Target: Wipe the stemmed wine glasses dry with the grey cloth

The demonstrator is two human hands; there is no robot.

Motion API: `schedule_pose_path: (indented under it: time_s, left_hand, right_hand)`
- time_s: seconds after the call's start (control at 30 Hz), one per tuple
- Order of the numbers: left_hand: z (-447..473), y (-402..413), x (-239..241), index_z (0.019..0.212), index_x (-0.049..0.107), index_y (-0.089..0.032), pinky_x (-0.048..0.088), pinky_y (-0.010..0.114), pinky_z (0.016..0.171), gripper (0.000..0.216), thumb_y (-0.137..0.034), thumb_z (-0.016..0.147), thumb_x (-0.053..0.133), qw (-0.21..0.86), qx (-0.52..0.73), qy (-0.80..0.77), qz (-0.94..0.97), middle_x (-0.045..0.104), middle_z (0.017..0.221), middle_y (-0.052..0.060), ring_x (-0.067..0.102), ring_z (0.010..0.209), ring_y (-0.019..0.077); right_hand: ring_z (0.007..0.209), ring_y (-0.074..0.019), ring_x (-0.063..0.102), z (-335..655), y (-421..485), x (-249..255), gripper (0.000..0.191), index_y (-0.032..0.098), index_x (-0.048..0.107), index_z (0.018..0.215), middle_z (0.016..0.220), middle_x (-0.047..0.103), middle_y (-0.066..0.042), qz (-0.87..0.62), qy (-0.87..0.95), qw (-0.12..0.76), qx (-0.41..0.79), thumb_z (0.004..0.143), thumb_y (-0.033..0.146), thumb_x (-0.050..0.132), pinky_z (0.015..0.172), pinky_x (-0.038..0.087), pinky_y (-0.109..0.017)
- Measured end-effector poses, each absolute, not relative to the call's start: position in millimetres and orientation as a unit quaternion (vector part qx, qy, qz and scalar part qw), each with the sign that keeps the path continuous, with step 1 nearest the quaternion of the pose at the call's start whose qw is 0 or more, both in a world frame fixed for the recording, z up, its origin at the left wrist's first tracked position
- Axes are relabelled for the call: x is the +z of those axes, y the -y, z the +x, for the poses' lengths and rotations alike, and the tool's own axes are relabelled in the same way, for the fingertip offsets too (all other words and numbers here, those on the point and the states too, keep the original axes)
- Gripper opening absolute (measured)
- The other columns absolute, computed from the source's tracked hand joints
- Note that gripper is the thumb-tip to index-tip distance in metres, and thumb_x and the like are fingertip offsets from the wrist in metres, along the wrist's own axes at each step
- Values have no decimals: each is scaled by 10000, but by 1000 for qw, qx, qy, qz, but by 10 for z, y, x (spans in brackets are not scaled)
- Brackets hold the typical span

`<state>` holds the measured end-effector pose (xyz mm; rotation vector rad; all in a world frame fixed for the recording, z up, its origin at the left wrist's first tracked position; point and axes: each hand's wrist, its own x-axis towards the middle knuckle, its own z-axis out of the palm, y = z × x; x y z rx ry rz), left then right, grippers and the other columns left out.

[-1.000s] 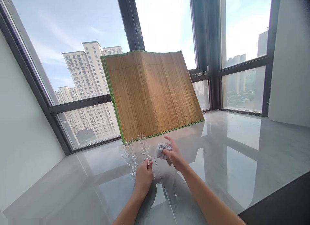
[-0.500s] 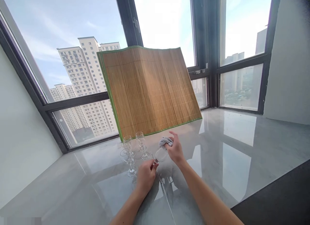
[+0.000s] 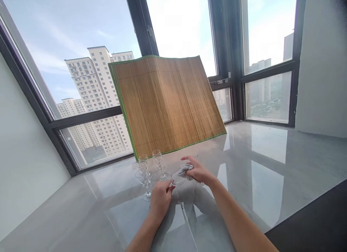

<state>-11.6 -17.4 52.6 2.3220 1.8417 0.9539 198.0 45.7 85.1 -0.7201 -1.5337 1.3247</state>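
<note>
My left hand [image 3: 160, 200] is closed around the stem of a clear wine glass [image 3: 177, 178] that is tipped toward the right. The fingers of my right hand [image 3: 199, 171] pinch a small grey cloth [image 3: 185, 169] against the bowl's rim. Both hands hover just above a glossy grey stone counter [image 3: 257, 165]. Just left of my hands, three more stemmed glasses [image 3: 146, 170] stand upright close together.
A bamboo mat with green edging [image 3: 168, 103] leans upright against the window behind the glasses. Large windows with dark frames [image 3: 81, 118] line the back, a white wall [image 3: 24, 150] stands at the left, and a dark counter edge [image 3: 311, 223] sits at the lower right.
The right hand with the cloth has turned and shifted slightly around the glass bowl. The left hand keeps its hold on the stem. The view moved a little.
</note>
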Motion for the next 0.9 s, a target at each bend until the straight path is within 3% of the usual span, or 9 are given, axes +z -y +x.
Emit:
schedule_pose_path:
  time_s: [0.13, 0.33, 0.5, 0.63, 0.77, 0.9]
  left_hand:
    - [-77, 150, 499, 834, 681, -194, 323, 274, 685, 315, -400, 926, 462, 57, 359, -589, 721, 662, 786, 48, 539, 762, 192]
    - [33, 207, 553, 643, 534, -185, 333, 250, 642, 395, -430, 939, 439, 60, 443, -560, 698, 554, 715, 12, 478, 683, 141]
    - [40, 272, 622, 610, 481, -196, 325, 243, 584, 429, -492, 921, 463, 88, 497, -564, 654, 488, 621, -11, 431, 614, 126]
    - [46, 288, 642, 744, 606, -183, 393, 247, 634, 328, -454, 903, 512, 138, 528, -539, 642, 610, 712, 15, 517, 667, 139]
    - [52, 260, 639, 761, 597, -177, 422, 247, 646, 322, -459, 896, 521, 173, 555, -517, 629, 619, 735, 22, 538, 677, 141]
    - [36, 220, 647, 784, 563, -182, 376, 237, 556, 371, -526, 899, 484, 194, 557, -544, 597, 557, 642, -10, 493, 573, 125]
  right_hand:
    - [655, -141, 571, 2011, -499, 843, 637, 229, 498, 1240, 843, 633, -3, -265, 536, 549, 585, 639, 281, 702, 544, 412, -240]
    - [699, -177, 616, 1893, -647, 691, 638, 206, 498, 1144, 899, 660, -42, -377, 436, 629, 523, 576, 314, 766, 586, 461, -272]
    - [699, -164, 604, 1762, -534, 644, 572, 211, 539, 1104, 852, 658, -10, -379, 566, 489, 545, 563, 208, 722, 609, 451, -260]
    - [671, -146, 586, 1762, -403, 673, 564, 226, 591, 1102, 752, 634, 41, -325, 635, 363, 600, 552, 161, 699, 606, 427, -243]
    - [675, -155, 597, 1817, -347, 748, 593, 227, 601, 1121, 745, 639, 40, -298, 619, 321, 652, 539, 165, 701, 605, 439, -249]
    - [659, -146, 586, 1810, -322, 801, 583, 227, 601, 1106, 763, 648, 35, -272, 597, 349, 670, 536, 172, 707, 573, 423, -232]
